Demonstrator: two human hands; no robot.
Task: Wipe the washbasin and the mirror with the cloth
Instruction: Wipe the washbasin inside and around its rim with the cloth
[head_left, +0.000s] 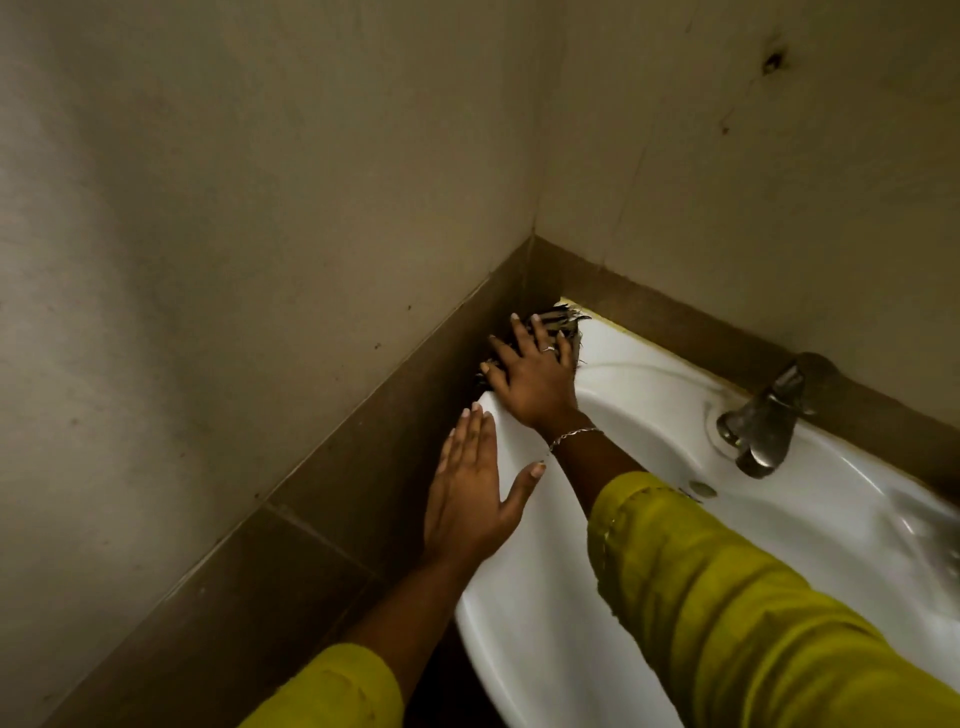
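Nearest to me, two mustard-yellow fabric sleeves (727, 597) are reaching forward over the white ceramic washbasin (524, 613), and I am following the bare forearms out from them. The left hand (470, 488) is lying palm down along the basin's left rim, its four fingers straight and pressed together and pointing toward the corner, its thumb splayed out to the right onto the white surface; it is gripping nothing. The right forearm is crossing the bowl on a diagonal, with a thin silver chain bracelet (571, 436) sitting at the wrist. Beyond it the right hand (530, 374) is pressing down flat with its fingers fanned wide and nearly straight, a silver ring (548, 348) showing on one of them. Under that palm the dark striped cloth (563, 325) is lying bunched on the back left corner of the basin's ledge, right against the brown tiled band (363, 441) where the two walls are meeting. Further right, a dull grey metal tap (758, 421) is standing on the rear ledge, its spout leaning over the bowl, and a beige plastered wall (260, 182) is rising behind everything.
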